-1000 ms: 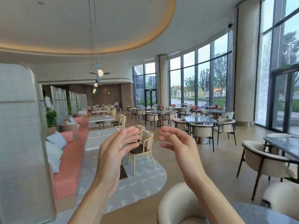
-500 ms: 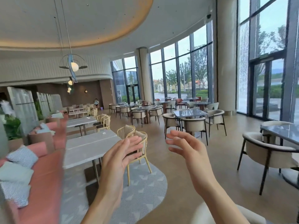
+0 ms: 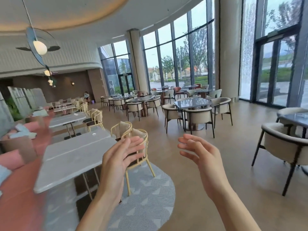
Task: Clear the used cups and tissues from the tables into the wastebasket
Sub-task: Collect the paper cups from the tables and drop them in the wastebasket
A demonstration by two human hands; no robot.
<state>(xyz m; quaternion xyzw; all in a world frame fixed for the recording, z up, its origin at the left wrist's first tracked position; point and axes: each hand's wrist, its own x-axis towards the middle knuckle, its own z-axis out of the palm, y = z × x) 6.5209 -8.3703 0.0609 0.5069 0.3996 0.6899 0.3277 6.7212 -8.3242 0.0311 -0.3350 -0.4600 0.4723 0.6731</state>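
Both my hands are raised in front of me with nothing in them. My left hand (image 3: 120, 157) has its fingers straight, held over the near corner of a grey marble table (image 3: 70, 157). My right hand (image 3: 202, 152) is at the same height, palm facing left, fingers relaxed. A small white object (image 3: 93, 133), too small to identify, lies at the far end of that table. No cups and no wastebasket are visible.
A pink bench (image 3: 18, 194) runs along the left wall behind a row of grey tables (image 3: 66, 120) with yellow chairs (image 3: 135, 147). Dark round tables (image 3: 191, 102) with cream armchairs (image 3: 283, 145) stand in the middle and at right. Bare floor runs between them.
The view has swung to the right and moved forward past the wall panel, and the near grey table has come closer. Both hands stay raised and hold nothing.
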